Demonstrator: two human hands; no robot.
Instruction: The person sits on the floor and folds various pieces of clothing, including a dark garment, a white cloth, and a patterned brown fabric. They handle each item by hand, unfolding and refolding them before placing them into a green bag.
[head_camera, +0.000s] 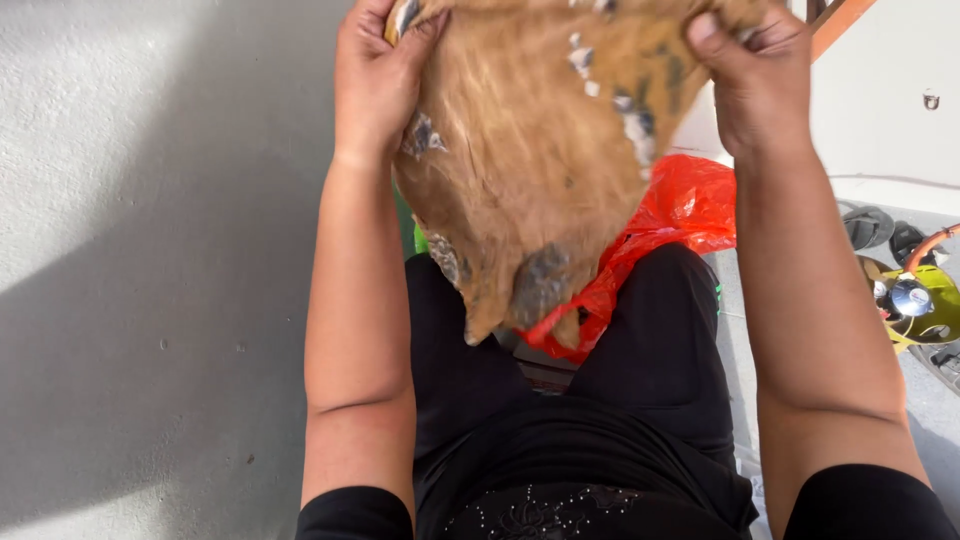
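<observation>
— Grips?
— Left hand (375, 75) and right hand (752, 70) each closed on a far top corner of the brown cloth (530, 170).
— Where does it hang?
— Over the lap, stretched between them. Red plastic bag (665, 225) just behind, to the right.

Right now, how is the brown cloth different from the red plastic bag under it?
The brown cloth is held up in the air by the left hand and the right hand; the red plastic bag lies low by the lap, with neither hand on it. The cloth is matte brown with grey patches; the bag is glossy, plain red. Both are soft and crumpled.
</observation>
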